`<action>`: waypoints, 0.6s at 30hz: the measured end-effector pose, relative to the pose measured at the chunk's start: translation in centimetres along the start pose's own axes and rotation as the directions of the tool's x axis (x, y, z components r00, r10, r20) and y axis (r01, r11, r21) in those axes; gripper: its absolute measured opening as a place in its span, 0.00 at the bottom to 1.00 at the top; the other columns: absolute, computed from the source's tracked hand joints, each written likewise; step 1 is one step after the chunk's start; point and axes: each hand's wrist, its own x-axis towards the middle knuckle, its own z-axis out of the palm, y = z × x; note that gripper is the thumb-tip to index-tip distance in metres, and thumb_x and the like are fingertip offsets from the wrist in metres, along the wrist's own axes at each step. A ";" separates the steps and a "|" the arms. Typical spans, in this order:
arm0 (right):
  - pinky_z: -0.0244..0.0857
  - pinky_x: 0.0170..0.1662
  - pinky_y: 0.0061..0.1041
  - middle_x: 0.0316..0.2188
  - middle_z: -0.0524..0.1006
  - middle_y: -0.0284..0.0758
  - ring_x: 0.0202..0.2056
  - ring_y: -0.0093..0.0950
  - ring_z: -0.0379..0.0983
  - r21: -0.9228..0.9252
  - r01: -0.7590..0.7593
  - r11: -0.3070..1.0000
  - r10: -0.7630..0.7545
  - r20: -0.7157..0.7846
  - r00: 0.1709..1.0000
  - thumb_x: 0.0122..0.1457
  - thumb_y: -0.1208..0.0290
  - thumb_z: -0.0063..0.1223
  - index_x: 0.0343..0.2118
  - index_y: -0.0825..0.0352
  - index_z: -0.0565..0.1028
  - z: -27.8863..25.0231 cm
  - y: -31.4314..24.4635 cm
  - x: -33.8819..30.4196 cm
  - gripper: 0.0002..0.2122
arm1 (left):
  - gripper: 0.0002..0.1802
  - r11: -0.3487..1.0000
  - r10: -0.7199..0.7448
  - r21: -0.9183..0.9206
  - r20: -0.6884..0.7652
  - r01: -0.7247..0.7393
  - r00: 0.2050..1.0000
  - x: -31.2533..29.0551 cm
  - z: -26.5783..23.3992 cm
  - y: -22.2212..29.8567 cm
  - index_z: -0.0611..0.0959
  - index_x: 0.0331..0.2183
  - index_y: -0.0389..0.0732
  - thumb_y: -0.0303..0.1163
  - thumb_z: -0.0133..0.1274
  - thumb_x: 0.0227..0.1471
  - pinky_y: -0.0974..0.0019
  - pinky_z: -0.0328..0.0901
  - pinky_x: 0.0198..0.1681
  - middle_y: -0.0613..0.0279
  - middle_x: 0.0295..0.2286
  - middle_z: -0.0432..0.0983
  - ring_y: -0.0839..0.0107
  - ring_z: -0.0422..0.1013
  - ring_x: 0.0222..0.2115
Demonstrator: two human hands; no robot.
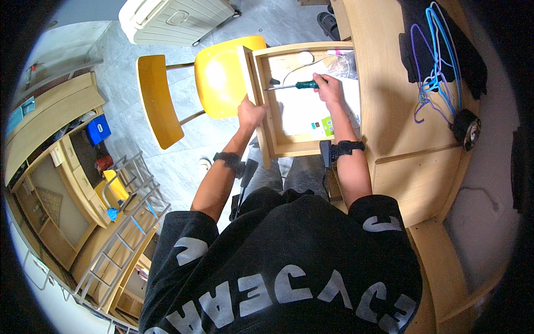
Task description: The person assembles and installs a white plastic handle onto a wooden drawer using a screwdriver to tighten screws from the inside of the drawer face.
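A pulled-out wooden drawer point(303, 148) lies in front of me, its front panel facing left. My left hand point(253, 114) grips that front panel point(266, 146), thumb up along its edge; part of the fingers is hidden behind the wood. Over the inside of the drawer, my right hand point(330, 90) is closed round the dark green handle of a screwdriver point(306, 85). The metal shaft points left, and its tip is at or close to the inner face of the front panel; whether it touches a screw cannot be made out.
Inside the drawer are white sheets point(303, 108), a round white object point(305, 57), a white cable and clear plastic. A yellow chair point(225, 72) stands beyond the front panel, a white suitcase point(172, 22) farther off. Hangers point(439, 67) lie on the desk point(384, 83) at right.
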 end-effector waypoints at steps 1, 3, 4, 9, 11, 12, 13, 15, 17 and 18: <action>0.53 0.16 0.13 0.20 0.72 0.29 0.17 0.14 0.63 -0.033 -0.063 0.997 0.060 -0.073 0.995 0.57 0.72 0.53 0.33 0.70 0.76 0.2 0.1 0.2 0.07 | 0.28 1.000 0.002 0.004 0.002 -0.002 1.000 -0.1 -0.1 0.3 0.74 0.43 0.35 0.33 0.59 0.37 0.59 0.69 0.40 0.44 0.30 0.78 0.52 0.76 0.33; 0.56 0.18 0.13 0.22 0.73 0.30 0.19 0.15 0.65 -0.004 -0.112 0.994 0.112 -0.039 0.993 0.58 0.71 0.53 0.35 0.70 0.75 -0.5 0.7 0.6 0.07 | 0.30 1.000 0.017 -0.005 0.026 -0.017 1.000 -0.2 -0.2 1.0 0.72 0.45 0.33 0.32 0.59 0.37 0.60 0.69 0.40 0.43 0.30 0.78 0.54 0.76 0.32; 0.59 0.19 0.15 0.23 0.73 0.31 0.19 0.16 0.66 0.135 -0.072 0.988 0.069 0.026 0.997 0.57 0.70 0.54 0.37 0.70 0.75 -0.8 1.8 1.0 0.09 | 0.30 1.000 0.020 -0.002 0.031 -0.020 0.999 -0.1 -0.1 0.7 0.72 0.45 0.33 0.32 0.59 0.37 0.60 0.69 0.40 0.43 0.30 0.78 0.54 0.76 0.32; 0.63 0.22 0.17 0.24 0.73 0.33 0.20 0.20 0.69 0.262 0.061 0.963 -0.072 0.031 0.997 0.58 0.73 0.53 0.39 0.72 0.73 -1.0 3.3 -1.2 0.09 | 0.36 0.989 0.137 -0.052 -0.041 -0.139 0.990 0.1 0.5 -2.9 0.66 0.49 0.29 0.33 0.60 0.38 0.63 0.71 0.35 0.44 0.30 0.78 0.59 0.77 0.29; 0.63 0.22 0.17 0.24 0.74 0.34 0.20 0.20 0.69 0.278 0.052 0.959 -0.052 -0.009 0.999 0.58 0.73 0.53 0.38 0.72 0.73 -0.6 3.6 -2.0 0.09 | 0.35 0.983 0.117 -0.149 0.078 -0.104 0.990 -0.1 0.7 -4.3 0.66 0.48 0.28 0.33 0.60 0.38 0.64 0.71 0.34 0.45 0.30 0.78 0.60 0.77 0.29; 0.62 0.22 0.18 0.24 0.74 0.34 0.20 0.21 0.69 0.294 0.048 0.955 -0.034 -0.051 0.998 0.58 0.74 0.52 0.38 0.72 0.74 -0.4 3.7 -2.3 0.08 | 0.35 0.968 0.110 -0.242 0.197 -0.061 0.974 -0.2 0.7 -5.0 0.67 0.48 0.28 0.32 0.60 0.38 0.66 0.71 0.33 0.47 0.30 0.78 0.61 0.77 0.28; 0.62 0.22 0.18 0.24 0.74 0.34 0.20 0.21 0.69 0.298 0.045 0.953 -0.028 -0.060 0.998 0.58 0.74 0.52 0.38 0.72 0.74 -0.5 4.1 -2.3 0.08 | 0.32 0.971 0.086 -0.238 0.230 -0.030 0.969 -0.8 0.8 -4.2 0.69 0.46 0.29 0.31 0.60 0.39 0.67 0.71 0.33 0.49 0.29 0.78 0.64 0.77 0.28; 0.61 0.21 0.18 0.24 0.74 0.35 0.20 0.21 0.69 0.391 0.032 0.920 0.026 -0.142 0.989 0.57 0.74 0.53 0.37 0.71 0.74 -0.3 4.5 -2.5 0.08 | 0.29 0.991 0.018 -0.131 0.229 0.013 0.973 -1.4 0.9 -3.5 0.72 0.43 0.30 0.32 0.59 0.37 0.66 0.71 0.33 0.48 0.29 0.78 0.62 0.77 0.28; 0.61 0.20 0.18 0.23 0.73 0.35 0.19 0.22 0.69 0.387 0.042 0.921 0.022 -0.160 0.987 0.57 0.73 0.54 0.37 0.71 0.74 -0.3 4.9 -2.4 0.08 | 0.25 0.999 -0.027 -0.026 0.233 0.034 0.972 -1.9 1.3 -3.8 0.75 0.40 0.31 0.31 0.58 0.36 0.65 0.70 0.36 0.50 0.29 0.78 0.63 0.76 0.29; 0.61 0.20 0.18 0.23 0.73 0.35 0.20 0.22 0.69 0.408 0.053 0.911 0.015 -0.160 0.987 0.56 0.73 0.54 0.37 0.71 0.74 -0.4 5.1 -2.4 0.08 | 0.21 0.996 -0.070 0.077 0.234 0.054 0.970 -2.1 1.4 -4.0 0.78 0.37 0.32 0.29 0.57 0.36 0.65 0.69 0.38 0.52 0.30 0.78 0.64 0.75 0.31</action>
